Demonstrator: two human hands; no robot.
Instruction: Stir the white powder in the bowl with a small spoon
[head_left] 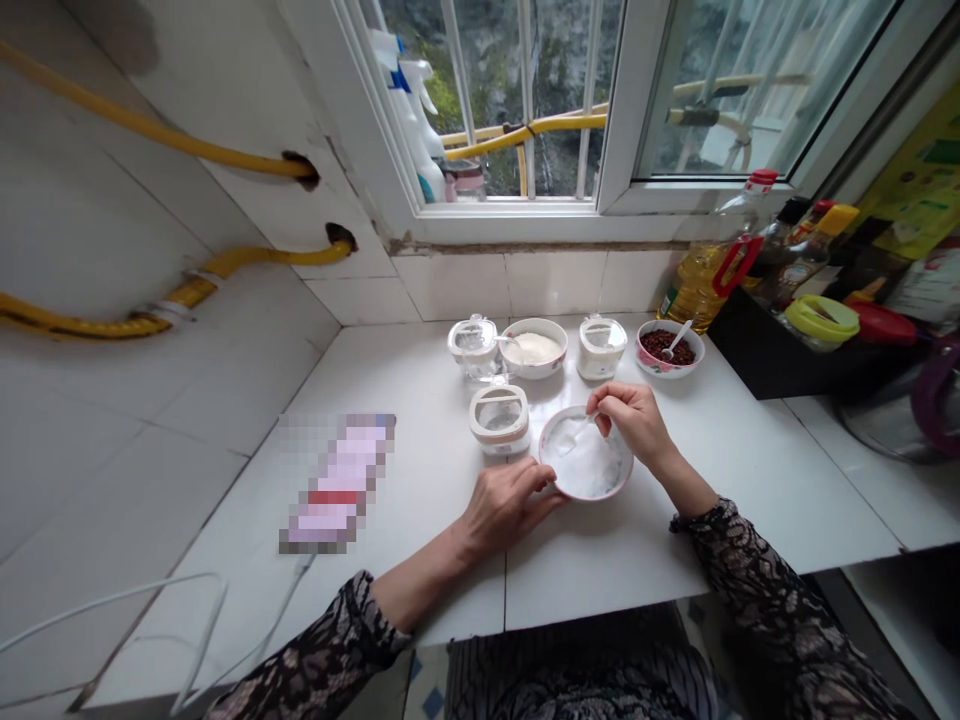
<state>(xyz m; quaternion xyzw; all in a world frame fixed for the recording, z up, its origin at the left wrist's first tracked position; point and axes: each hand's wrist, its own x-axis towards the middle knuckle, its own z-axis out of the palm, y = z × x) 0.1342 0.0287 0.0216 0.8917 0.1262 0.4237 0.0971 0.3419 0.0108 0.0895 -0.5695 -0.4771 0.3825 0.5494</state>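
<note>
A bowl of white granules [592,468] with a pink rim rests on the white tiled counter. My left hand [510,500] grips its left edge, thumb at the rim and fingers low on the side. In my right hand [626,415] a small white plastic spoon [576,437] is pinched, its tip in the granules. Just behind my left hand stands a clear square jar [499,420] with a pale rim. Farther back are another clear jar [474,345], a bowl of off-white powder [535,352] with a spoon, and a jar with pale contents [601,350].
At the back right sits a bowl of dark red beans [670,350] with a spoon. Beyond it are an oil bottle [709,265] and a black rack [765,345] of bottles. A blurred pinkish device [341,485] with a white cable [289,595] lies at left.
</note>
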